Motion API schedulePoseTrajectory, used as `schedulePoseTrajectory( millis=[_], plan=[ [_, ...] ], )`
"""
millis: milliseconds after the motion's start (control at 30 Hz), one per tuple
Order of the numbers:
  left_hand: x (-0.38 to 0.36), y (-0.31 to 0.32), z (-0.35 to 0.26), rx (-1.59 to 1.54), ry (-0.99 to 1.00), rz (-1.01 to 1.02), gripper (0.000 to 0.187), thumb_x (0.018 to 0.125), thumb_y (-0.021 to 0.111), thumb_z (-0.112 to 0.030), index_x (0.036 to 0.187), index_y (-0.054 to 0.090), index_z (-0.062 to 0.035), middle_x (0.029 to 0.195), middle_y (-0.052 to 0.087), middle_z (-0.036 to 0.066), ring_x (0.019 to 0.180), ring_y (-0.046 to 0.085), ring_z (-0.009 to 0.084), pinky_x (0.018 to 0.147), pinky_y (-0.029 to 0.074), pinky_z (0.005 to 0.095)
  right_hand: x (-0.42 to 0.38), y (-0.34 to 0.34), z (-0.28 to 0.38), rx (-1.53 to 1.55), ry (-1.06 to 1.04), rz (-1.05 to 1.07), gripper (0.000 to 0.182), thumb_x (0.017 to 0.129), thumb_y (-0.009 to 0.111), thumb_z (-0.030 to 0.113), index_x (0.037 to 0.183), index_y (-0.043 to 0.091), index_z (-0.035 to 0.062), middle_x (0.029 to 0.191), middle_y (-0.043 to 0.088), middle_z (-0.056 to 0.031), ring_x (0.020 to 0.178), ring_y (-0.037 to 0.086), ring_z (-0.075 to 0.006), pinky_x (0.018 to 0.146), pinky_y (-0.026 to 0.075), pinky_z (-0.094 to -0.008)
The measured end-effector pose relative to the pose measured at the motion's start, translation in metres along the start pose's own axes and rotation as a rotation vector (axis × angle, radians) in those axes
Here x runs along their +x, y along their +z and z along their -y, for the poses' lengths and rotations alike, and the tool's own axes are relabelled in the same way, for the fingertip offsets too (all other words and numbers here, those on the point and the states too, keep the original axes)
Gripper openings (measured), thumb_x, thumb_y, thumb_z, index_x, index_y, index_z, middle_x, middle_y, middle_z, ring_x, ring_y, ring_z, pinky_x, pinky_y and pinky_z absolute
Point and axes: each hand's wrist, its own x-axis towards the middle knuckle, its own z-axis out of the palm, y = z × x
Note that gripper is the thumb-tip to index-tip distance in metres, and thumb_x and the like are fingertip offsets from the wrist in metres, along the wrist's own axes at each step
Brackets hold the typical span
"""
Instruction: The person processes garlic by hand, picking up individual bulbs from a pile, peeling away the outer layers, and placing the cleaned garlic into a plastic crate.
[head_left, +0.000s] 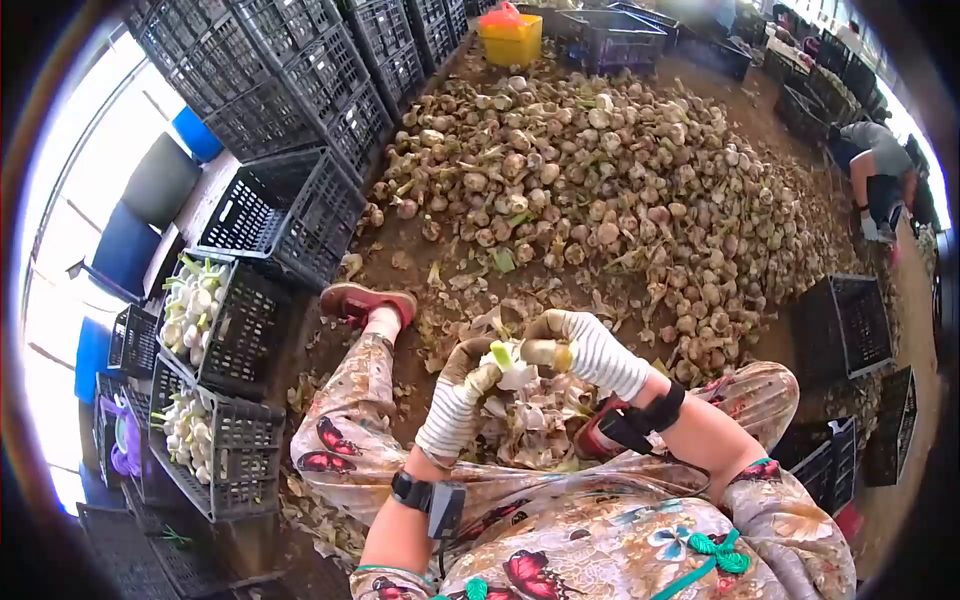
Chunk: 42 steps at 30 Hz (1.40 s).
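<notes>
Both hands wear striped white gloves with brown coated fingers. My left hand is closed around a garlic bulb, pale and peeled-looking, with a short green stem stub pointing up. My right hand meets the bulb from the other side, its fingers bent and pinched against it. Whether the right fingers also hold a small tool or a strip of skin is hidden. Below the hands, between my legs, lies a heap of papery garlic skins.
A large pile of unpeeled garlic spreads ahead. Stacked black crates stand at left, with crates of white garlic beneath. A yellow bucket sits behind the pile. Another person bends at far right, near black crates.
</notes>
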Motion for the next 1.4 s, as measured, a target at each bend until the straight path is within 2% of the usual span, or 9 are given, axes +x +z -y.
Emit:
schedulePoseTrajectory(
  millis=[100,133,567,700,833,933,967,1233,1400],
  plan=[
    [0.0,-0.005,0.005,-0.022,-0.018,-0.002,0.044,0.085,0.064,-0.023,0.12,0.046,-0.0025,0.102,0.06,0.007,0.081,0.062,0.0139,0.055,0.053,0.0223,0.003,-0.005,-0.003,-0.019,0.089,0.017,0.029,0.084,0.067,0.024,0.097,0.064,-0.0008,0.087,0.064,-0.002,0.08,0.055,-0.0085,0.075,0.046,-0.0246],
    [0.001,-0.005,0.006,-0.044,-0.019,-0.002,0.044,0.085,0.063,-0.023,0.12,0.046,-0.0023,0.101,0.06,0.008,0.082,0.062,0.0137,0.056,0.053,0.0226,0.004,-0.007,-0.01,-0.001,0.036,-0.004,0.028,0.084,0.066,0.025,0.101,0.064,0.0018,0.083,0.064,-0.0022,0.072,0.056,-0.0061,0.063,0.046,-0.0224],
    [0.006,0.004,0.002,-0.043,0.04,-0.015,0.055,0.088,0.061,-0.033,0.13,0.042,-0.0025,0.115,0.057,0.01,0.099,0.059,0.0184,0.08,0.052,0.0311,-0.014,0.006,-0.006,0.31,0.133,-0.06,0.023,0.087,0.062,0.018,0.099,0.061,-0.0015,0.083,0.063,-0.0023,0.076,0.058,-0.0081,0.062,0.047,-0.022],
    [0.01,0.008,0.003,-0.266,0.074,0.151,0.055,0.089,0.059,-0.035,0.129,0.041,-0.002,0.119,0.055,0.01,0.106,0.056,0.0205,0.086,0.05,0.035,-0.011,0.023,-0.026,0.126,-0.035,-0.211,0.017,0.088,0.061,0.014,0.097,0.061,0.0001,0.083,0.063,-0.0022,0.075,0.055,-0.0076,0.065,0.047,-0.0233],
    [0.008,0.007,0.014,0.006,0.139,-0.15,0.043,0.088,0.061,-0.027,0.122,0.049,-0.0045,0.108,0.059,0.007,0.096,0.06,0.0154,0.082,0.05,0.0278,-0.009,0.033,-0.037,-0.207,-0.34,-0.207,0.015,0.086,0.06,0.009,0.099,0.061,0.0006,0.083,0.065,-0.0044,0.073,0.056,-0.0096,0.067,0.047,-0.0254],
    [0.001,0.013,0.006,-0.162,0.146,-0.155,0.034,0.088,0.062,-0.025,0.114,0.054,-0.0041,0.102,0.061,0.005,0.09,0.06,0.0136,0.08,0.052,0.0274,0.008,0.021,-0.041,0.139,0.074,-0.357,0.015,0.087,0.058,0.008,0.099,0.061,0.0007,0.08,0.065,-0.0065,0.065,0.057,-0.01,0.057,0.047,-0.0265],
    [0.002,0.016,0.0,-0.192,0.154,-0.132,0.033,0.088,0.061,-0.024,0.113,0.055,-0.004,0.102,0.061,0.004,0.089,0.06,0.0134,0.08,0.052,0.0277,0.019,0.003,-0.065,-0.065,0.108,-0.354,0.016,0.086,0.058,0.008,0.1,0.061,0.0002,0.079,0.065,-0.0064,0.061,0.056,-0.0087,0.052,0.046,-0.0255],
    [0.008,0.004,0.009,-0.158,0.098,-0.184,0.031,0.09,0.058,-0.026,0.112,0.055,-0.0037,0.101,0.061,0.004,0.091,0.059,0.012,0.081,0.051,0.0276,0.001,0.014,-0.031,0.19,-0.01,-0.163,0.033,0.09,0.058,0.031,0.101,0.061,0.0,0.082,0.057,0.0035,0.077,0.047,-0.0045,0.069,0.041,-0.0218],
    [0.009,0.01,0.011,0.025,0.218,-0.148,0.037,0.09,0.058,-0.028,0.117,0.053,-0.0033,0.107,0.059,0.006,0.092,0.058,0.0144,0.081,0.049,0.0275,0.006,0.024,-0.034,-0.077,-0.026,-0.146,0.032,0.088,0.06,0.027,0.103,0.061,-0.0018,0.086,0.065,-0.007,0.076,0.054,-0.0101,0.069,0.046,-0.0265]
  ],
)
